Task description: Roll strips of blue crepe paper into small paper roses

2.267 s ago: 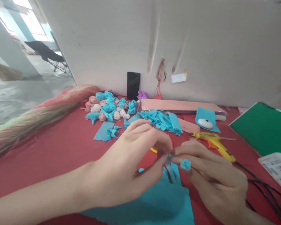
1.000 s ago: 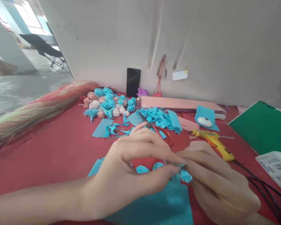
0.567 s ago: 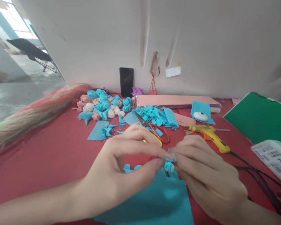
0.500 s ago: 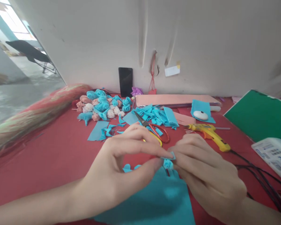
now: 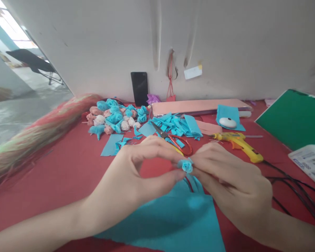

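Note:
A small blue crepe-paper flower (image 5: pixel 187 166) is pinched between my two hands, its curled petals facing me. My left hand (image 5: pixel 144 175) comes from the left, thumb and forefinger closed on the flower's left edge. From the other side, my right hand (image 5: pixel 229 178) grips it with thumb and bent fingers, which hide its base. Below the hands a sheet of blue crepe paper (image 5: pixel 178 224) lies on the red tabletop, with cut strips at its upper edge. Scissors (image 5: pixel 174 140) with red and yellow on the handles lie just beyond my fingers.
A heap of blue, pink and white paper flowers (image 5: pixel 115 117) sits back left, beside blue paper scraps (image 5: pixel 173 125). At right are a yellow glue gun (image 5: pixel 238 143) with a black cable, a white oval object (image 5: pixel 228 122) and a green board (image 5: pixel 294 120). A phone (image 5: pixel 140 89) leans on the wall.
Both hands have risen slightly with the flower, which now faces me more fully. My left fingertips have shifted around its edge, and the view has tilted a little.

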{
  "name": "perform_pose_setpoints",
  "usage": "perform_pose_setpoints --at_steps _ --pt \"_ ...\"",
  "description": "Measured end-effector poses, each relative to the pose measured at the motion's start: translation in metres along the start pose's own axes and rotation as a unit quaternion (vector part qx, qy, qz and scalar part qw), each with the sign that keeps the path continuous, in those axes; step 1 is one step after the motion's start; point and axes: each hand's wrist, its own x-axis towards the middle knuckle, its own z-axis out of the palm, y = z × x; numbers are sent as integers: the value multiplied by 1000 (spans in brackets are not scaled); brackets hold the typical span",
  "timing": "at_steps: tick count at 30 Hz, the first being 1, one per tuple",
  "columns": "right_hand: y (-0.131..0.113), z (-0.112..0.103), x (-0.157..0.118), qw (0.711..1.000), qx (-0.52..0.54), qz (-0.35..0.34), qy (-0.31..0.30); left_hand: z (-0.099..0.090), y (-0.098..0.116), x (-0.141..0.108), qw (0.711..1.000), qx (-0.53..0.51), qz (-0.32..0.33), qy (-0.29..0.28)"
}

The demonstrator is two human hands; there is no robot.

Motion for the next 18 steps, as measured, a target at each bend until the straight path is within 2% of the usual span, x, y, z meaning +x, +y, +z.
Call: perform_pose_setpoints --at_steps 8,18 --pt "0 1 1 1000 11 28 3 0 -1 -3 998 -29 -49 -7" --pt "-6 8 -1 990 38 123 52 -1 -1 -3 996 -38 -75 -27"
